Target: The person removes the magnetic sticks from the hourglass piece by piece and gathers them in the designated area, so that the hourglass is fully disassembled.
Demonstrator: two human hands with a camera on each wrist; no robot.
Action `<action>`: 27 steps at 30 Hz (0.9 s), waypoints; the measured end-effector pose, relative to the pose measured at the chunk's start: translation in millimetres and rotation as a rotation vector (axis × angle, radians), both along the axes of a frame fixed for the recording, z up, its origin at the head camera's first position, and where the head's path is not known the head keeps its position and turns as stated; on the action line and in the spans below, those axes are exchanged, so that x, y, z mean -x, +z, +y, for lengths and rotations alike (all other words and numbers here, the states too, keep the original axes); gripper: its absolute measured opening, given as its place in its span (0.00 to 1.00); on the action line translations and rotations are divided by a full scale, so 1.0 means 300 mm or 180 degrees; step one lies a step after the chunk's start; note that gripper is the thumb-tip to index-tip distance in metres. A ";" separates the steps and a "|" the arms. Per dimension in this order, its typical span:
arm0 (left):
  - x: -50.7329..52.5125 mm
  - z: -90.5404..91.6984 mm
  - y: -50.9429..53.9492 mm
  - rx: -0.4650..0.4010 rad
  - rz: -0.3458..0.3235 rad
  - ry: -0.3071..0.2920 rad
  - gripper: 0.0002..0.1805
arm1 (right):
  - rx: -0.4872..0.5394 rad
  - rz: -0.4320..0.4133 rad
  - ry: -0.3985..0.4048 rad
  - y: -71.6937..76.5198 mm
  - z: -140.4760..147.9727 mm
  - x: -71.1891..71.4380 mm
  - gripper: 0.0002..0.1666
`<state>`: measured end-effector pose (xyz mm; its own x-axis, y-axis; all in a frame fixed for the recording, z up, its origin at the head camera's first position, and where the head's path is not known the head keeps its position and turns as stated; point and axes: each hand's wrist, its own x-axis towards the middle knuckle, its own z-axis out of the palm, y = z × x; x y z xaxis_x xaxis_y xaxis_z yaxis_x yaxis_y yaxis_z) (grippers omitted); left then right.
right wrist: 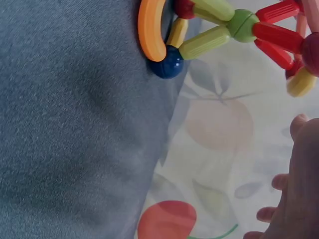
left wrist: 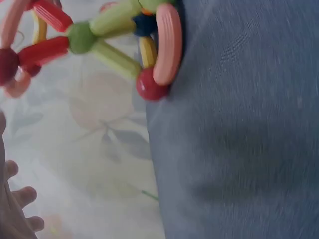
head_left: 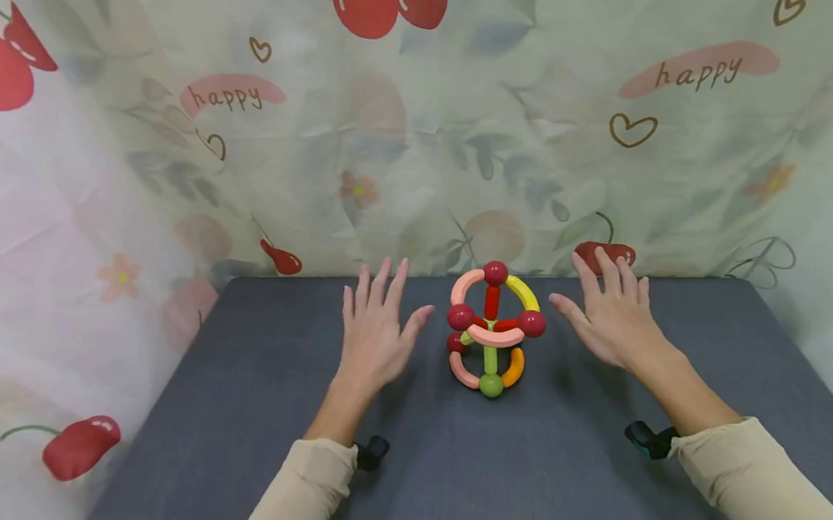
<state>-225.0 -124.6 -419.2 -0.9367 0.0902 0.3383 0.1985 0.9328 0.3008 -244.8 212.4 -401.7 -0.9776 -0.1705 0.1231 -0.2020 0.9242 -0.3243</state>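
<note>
A toy structure of colored rods, curved pieces and balls [head_left: 491,385] stands upright on the dark grey table, between the two hands. Its upper ring has pink and yellow arcs with dark red balls; straight red and green rods meet in the middle. A blue ball [right wrist: 168,63] at its base shows in the right wrist view. To its left, my left hand [head_left: 376,336] hovers with fingers spread, touching nothing. My right hand [head_left: 616,317] is likewise spread on the other side, thumb toward the toy but apart from it.
The dark grey table [head_left: 269,380] ends at a patterned curtain [head_left: 433,169] printed with cherries and hearts. Black bands with small devices sit at both wrists, such as the right wrist camera [head_left: 649,441]. A thin looped cord [head_left: 763,258] lies near the back right corner.
</note>
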 end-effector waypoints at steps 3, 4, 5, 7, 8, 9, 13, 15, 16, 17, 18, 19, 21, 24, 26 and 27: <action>-0.020 0.021 0.013 -0.0266 -0.0004 -0.0124 0.42 | 0.0068 -0.0029 0.0024 0.010 -0.009 -0.006 0.52; -0.026 0.028 0.015 -0.0373 -0.0012 -0.0176 0.41 | 0.0093 -0.0040 0.0035 0.013 -0.011 -0.008 0.51; -0.032 0.034 0.015 -0.0477 -0.0015 -0.0233 0.41 | 0.0117 -0.0048 0.0045 0.017 -0.014 -0.011 0.51; -0.042 0.045 0.013 -0.0689 -0.0044 -0.0344 0.40 | 0.0173 -0.0075 0.0069 0.024 -0.022 -0.015 0.51; -0.047 0.049 0.010 -0.0774 -0.0044 -0.0401 0.40 | 0.0200 -0.0097 0.0079 0.027 -0.027 -0.016 0.51; -0.050 0.054 0.008 -0.0842 -0.0045 -0.0445 0.41 | 0.0223 -0.0118 0.0090 0.030 -0.031 -0.018 0.51; -0.063 0.075 -0.006 -0.1110 -0.0080 -0.0576 0.46 | 0.0321 -0.0234 0.0155 0.041 -0.049 -0.024 0.51; -0.070 0.089 -0.016 -0.1246 -0.0157 -0.0601 0.49 | 0.0392 -0.0292 0.0208 0.047 -0.056 -0.026 0.50; -0.073 0.096 -0.022 -0.1323 -0.0207 -0.0611 0.50 | 0.0441 -0.0318 0.0238 0.050 -0.059 -0.027 0.50; -0.076 0.104 -0.027 -0.1397 -0.0275 -0.0623 0.51 | 0.0492 -0.0348 0.0260 0.053 -0.062 -0.028 0.49; -0.080 0.112 -0.033 -0.1460 -0.0347 -0.0635 0.52 | 0.0541 -0.0378 0.0278 0.056 -0.064 -0.029 0.49; -0.082 0.120 -0.037 -0.1503 -0.0425 -0.0640 0.54 | 0.0600 -0.0402 0.0301 0.058 -0.067 -0.030 0.48; -0.085 0.136 -0.044 -0.1616 -0.0556 -0.0683 0.57 | 0.0732 -0.0448 0.0345 0.065 -0.075 -0.031 0.48; -0.086 0.163 -0.047 -0.1864 -0.0715 -0.0819 0.64 | 0.0892 -0.0494 0.0426 0.074 -0.092 -0.030 0.46; -0.083 0.184 -0.049 -0.2058 -0.0752 -0.0934 0.68 | 0.1009 -0.0526 0.0494 0.080 -0.107 -0.030 0.45; -0.080 0.194 -0.050 -0.2148 -0.0737 -0.0999 0.69 | 0.1073 -0.0546 0.0535 0.082 -0.114 -0.030 0.44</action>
